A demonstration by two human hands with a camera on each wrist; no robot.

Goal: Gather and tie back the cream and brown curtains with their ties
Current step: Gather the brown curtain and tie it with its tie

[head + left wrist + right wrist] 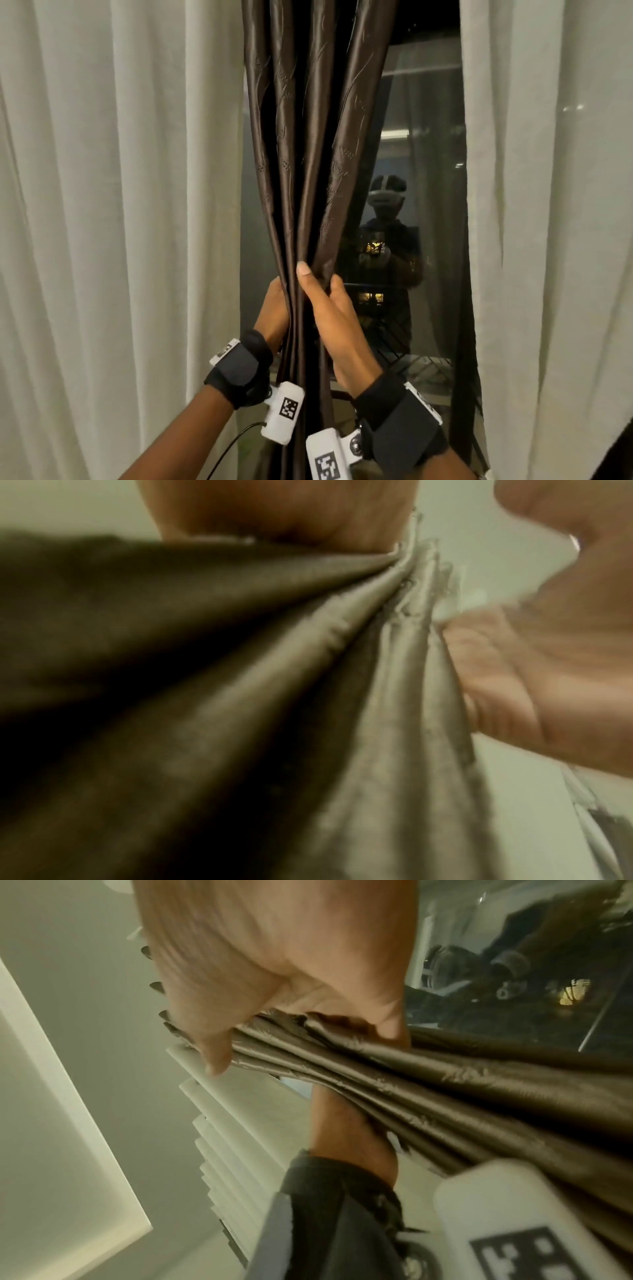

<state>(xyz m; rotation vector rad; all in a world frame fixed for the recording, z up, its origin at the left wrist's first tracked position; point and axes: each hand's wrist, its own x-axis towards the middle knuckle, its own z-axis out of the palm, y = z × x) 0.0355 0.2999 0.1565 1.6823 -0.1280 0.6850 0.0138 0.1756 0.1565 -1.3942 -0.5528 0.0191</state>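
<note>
The brown curtain (301,137) hangs in the middle of the head view, bunched into narrow folds at waist height. My left hand (274,305) grips the bundle from the left, and my right hand (325,294) wraps it from the right with the thumb lying up the front. In the right wrist view my right hand (274,969) holds the gathered brown curtain (445,1085), with my left wrist (349,1137) just behind. The left wrist view shows my left hand (281,509) against the pinched brown folds (240,669). A cream curtain (102,205) hangs on the left and another (548,205) on the right. No tie shows.
Dark window glass (431,154) lies behind the brown curtain and reflects a person wearing a headset. A sill or ledge (411,387) runs low behind my right wrist. A black cable (233,442) trails from my left wrist camera.
</note>
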